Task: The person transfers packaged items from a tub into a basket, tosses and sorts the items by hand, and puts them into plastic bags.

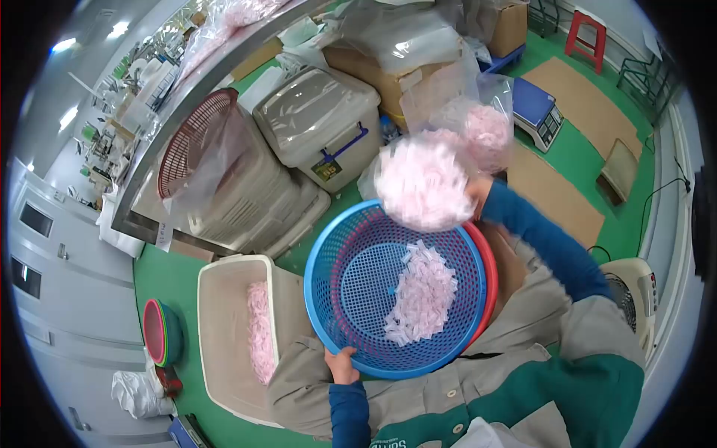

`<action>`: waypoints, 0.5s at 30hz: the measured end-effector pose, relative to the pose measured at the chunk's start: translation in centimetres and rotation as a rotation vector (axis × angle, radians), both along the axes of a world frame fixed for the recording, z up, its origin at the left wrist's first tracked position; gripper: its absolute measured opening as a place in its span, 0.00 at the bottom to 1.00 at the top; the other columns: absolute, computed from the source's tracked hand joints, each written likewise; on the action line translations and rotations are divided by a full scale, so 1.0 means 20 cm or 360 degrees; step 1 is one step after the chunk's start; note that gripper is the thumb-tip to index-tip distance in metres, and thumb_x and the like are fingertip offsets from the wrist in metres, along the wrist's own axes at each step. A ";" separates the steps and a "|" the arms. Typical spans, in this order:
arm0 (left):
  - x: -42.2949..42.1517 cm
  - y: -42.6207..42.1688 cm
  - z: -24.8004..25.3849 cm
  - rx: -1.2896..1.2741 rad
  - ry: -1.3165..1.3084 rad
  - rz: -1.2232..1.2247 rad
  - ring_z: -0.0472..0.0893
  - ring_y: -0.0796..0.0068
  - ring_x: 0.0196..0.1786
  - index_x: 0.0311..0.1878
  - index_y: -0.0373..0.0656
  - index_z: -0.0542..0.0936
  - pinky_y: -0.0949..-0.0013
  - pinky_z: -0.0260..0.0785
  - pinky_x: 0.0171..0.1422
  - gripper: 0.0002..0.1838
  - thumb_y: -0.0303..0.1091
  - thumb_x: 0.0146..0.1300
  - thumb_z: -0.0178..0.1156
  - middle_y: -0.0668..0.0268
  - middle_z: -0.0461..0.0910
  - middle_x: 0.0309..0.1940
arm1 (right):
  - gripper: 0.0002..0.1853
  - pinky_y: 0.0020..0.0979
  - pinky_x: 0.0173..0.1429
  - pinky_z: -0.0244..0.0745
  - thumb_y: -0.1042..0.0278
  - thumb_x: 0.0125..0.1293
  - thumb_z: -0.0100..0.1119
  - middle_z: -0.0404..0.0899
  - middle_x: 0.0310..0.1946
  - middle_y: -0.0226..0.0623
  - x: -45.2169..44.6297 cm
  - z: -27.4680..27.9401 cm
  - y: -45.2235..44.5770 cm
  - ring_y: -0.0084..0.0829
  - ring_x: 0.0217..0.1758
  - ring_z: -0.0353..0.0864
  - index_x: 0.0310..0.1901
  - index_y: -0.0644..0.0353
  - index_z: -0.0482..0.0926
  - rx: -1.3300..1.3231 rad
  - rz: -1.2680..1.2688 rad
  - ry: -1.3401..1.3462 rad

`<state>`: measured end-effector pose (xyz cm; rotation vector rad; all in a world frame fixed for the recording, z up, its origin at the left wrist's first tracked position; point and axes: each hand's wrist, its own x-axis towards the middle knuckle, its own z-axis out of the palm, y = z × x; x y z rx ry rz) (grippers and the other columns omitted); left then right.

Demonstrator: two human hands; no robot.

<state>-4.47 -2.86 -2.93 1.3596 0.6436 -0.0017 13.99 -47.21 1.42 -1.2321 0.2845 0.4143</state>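
Small pale pink pieces [422, 295] lie in a heap in a round blue basket [351, 269], on the side nearer my right arm. My left hand [343, 366] grips the basket's near rim. Over the far rim, a clear plastic bag full of pink pieces [422, 183] is held by my right hand [479, 196], its fingers partly hidden by the bag. A red basket [491, 276] shows behind the blue one. Left of the baskets stands a cream bin [235, 328] with more pink pieces along its inner side.
A lidded storage box [321, 119] and a brown mesh basket [196, 138] stand beyond. Filled clear bags [489, 131] sit near a blue scale [534, 112]. Cardboard sheets [586, 108] cover part of the floor. A heater-like appliance [635, 284] is at right, small stacked basins [160, 332] at left.
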 end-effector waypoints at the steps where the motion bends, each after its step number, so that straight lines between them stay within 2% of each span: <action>1: 0.00 0.00 0.00 0.0002 -0.0015 0.0009 0.76 0.65 0.44 0.55 0.36 0.70 0.67 0.70 0.46 0.34 0.12 0.37 0.49 0.63 0.76 0.46 | 0.31 0.38 0.52 0.74 0.83 0.48 0.51 0.74 0.50 0.46 0.12 0.11 -0.08 0.40 0.52 0.75 0.59 0.62 0.64 -0.0049 -0.0086 -0.0072; 6: 0.00 0.01 -0.02 -0.0003 0.0011 0.0034 0.77 0.66 0.41 0.52 0.36 0.72 0.67 0.70 0.44 0.30 0.12 0.38 0.49 0.63 0.77 0.42 | 0.31 0.38 0.52 0.75 0.83 0.48 0.51 0.75 0.49 0.47 0.68 0.64 -0.39 0.41 0.52 0.76 0.59 0.62 0.64 -0.0249 -0.0630 -0.0341; 10: 0.01 -0.01 0.01 0.0028 0.0006 0.0051 0.77 0.65 0.41 0.53 0.36 0.71 0.67 0.70 0.44 0.32 0.11 0.37 0.49 0.63 0.77 0.43 | 0.30 0.39 0.51 0.75 0.83 0.48 0.50 0.75 0.49 0.48 0.91 0.80 -0.42 0.41 0.51 0.76 0.58 0.62 0.65 -0.0717 -0.1078 -0.0551; 11: 0.02 -0.01 0.02 0.0039 0.0022 0.0071 0.77 0.64 0.42 0.54 0.36 0.71 0.66 0.70 0.45 0.33 0.11 0.37 0.49 0.62 0.77 0.43 | 0.32 0.38 0.53 0.74 0.83 0.48 0.49 0.73 0.52 0.48 1.04 0.70 -0.50 0.42 0.53 0.75 0.60 0.60 0.64 -0.0920 -0.1095 -0.0691; 14: 0.04 -0.04 0.05 0.0056 0.0057 0.0109 0.77 0.65 0.43 0.55 0.35 0.70 0.67 0.70 0.46 0.35 0.10 0.35 0.49 0.61 0.77 0.45 | 0.37 0.36 0.57 0.69 0.85 0.49 0.46 0.66 0.60 0.48 1.36 0.23 -0.71 0.44 0.57 0.71 0.65 0.52 0.59 -0.2033 -0.0788 -0.1528; 15: 0.03 -0.03 0.04 0.0097 0.0088 0.0140 0.77 0.65 0.43 0.54 0.35 0.71 0.67 0.71 0.45 0.34 0.10 0.35 0.49 0.61 0.77 0.45 | 0.38 0.40 0.58 0.69 0.85 0.50 0.45 0.65 0.60 0.49 1.35 0.11 -0.65 0.47 0.57 0.72 0.65 0.48 0.59 -0.2407 -0.0431 -0.1600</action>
